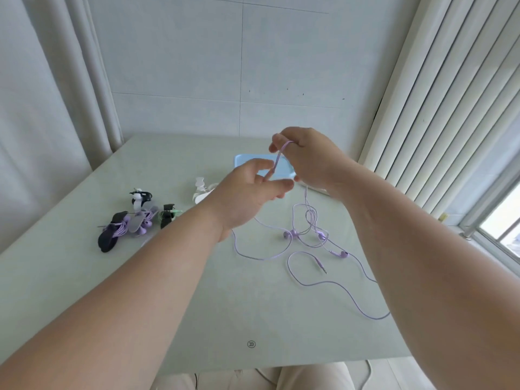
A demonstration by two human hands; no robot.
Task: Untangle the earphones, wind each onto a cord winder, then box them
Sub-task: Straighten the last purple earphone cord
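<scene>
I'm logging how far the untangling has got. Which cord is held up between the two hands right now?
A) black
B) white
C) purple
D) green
C: the right hand pinches a purple cord raised above the table, and the cord runs down into the left hand grip.

Pale table: earphones, winders, blue box.

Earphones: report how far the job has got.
Done: several wound sets lie at left. In hand: left hand and right hand hold a purple cord, lifted. Left: its tangle on the table, winding it, boxing everything; the blue box sits behind the hands.
</scene>
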